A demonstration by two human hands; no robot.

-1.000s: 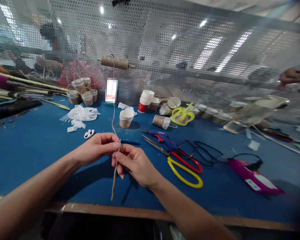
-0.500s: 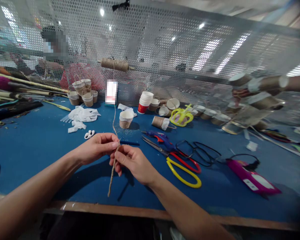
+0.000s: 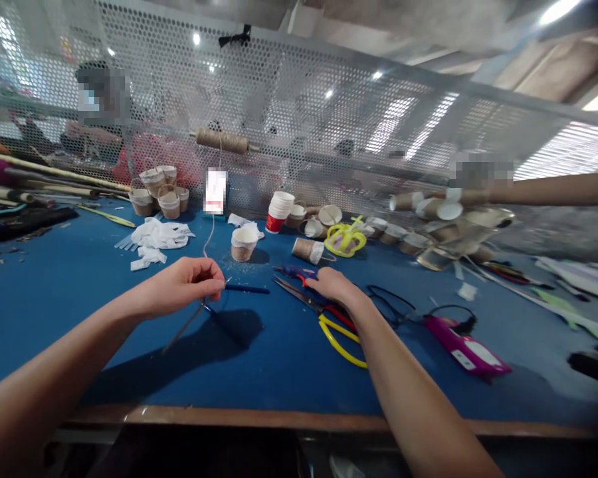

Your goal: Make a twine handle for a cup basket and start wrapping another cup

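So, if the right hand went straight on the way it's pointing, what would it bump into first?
The right hand would most likely meet the blue glue gun first: its fingers are right at it, though contact is hard to make out. Beyond lies a tipped-over cup.

The blue desk (image 3: 289,378) has a brown front edge. On it lie a blue glue gun (image 3: 294,272), big scissors (image 3: 306,301), a purple box (image 3: 466,348) and white scraps (image 3: 162,234). One pot (image 3: 242,247) stands up; another (image 3: 305,249) lies sideways.

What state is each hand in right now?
Left hand: closed, pinching twine.
Right hand: on the glue gun; whether closed, cannot be told.
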